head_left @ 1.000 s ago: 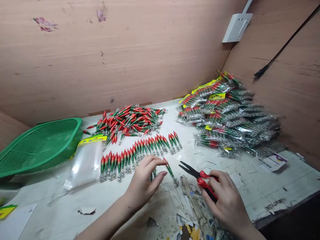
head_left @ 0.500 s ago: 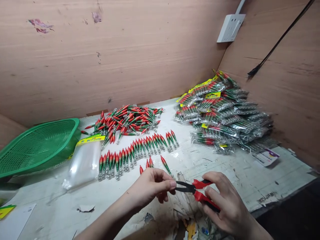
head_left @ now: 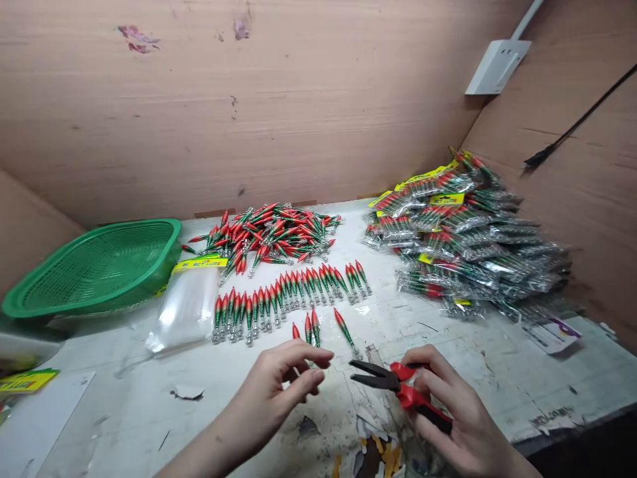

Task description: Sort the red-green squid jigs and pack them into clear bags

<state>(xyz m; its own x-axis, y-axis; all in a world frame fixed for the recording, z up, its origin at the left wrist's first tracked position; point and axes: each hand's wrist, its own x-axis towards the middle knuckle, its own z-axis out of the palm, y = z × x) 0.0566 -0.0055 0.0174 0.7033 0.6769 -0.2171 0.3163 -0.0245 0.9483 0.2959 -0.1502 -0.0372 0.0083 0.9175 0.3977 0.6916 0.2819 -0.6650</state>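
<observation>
My right hand (head_left: 448,405) is wrapped round the red-and-black handles of a pair of pliers (head_left: 381,378), whose black jaws stand apart and point left. Facing the jaws, my left hand (head_left: 291,382) hovers over the table with thumb and fingers apart, and I see nothing in it. Just beyond its knuckles lie a few red-and-green fishing lures, partly hidden by the hand. A single lure (head_left: 345,330) lies tilted between the two hands, a little farther off. Behind it, a row of similar lures (head_left: 298,287) lies side by side, tips pointing away.
A heap of loose lures (head_left: 269,232) lies near the back wall. Bagged lures (head_left: 462,239) are piled at the right. Clear bags with yellow headers (head_left: 186,305) lie left, beside a green basket (head_left: 99,265). The worn table edge (head_left: 572,411) shows at lower right.
My left hand has drawn back left from the pliers' tips, and its thumb and fingers have parted. The jaws have spread wider. The whole view has shifted, so things appear farther right.
</observation>
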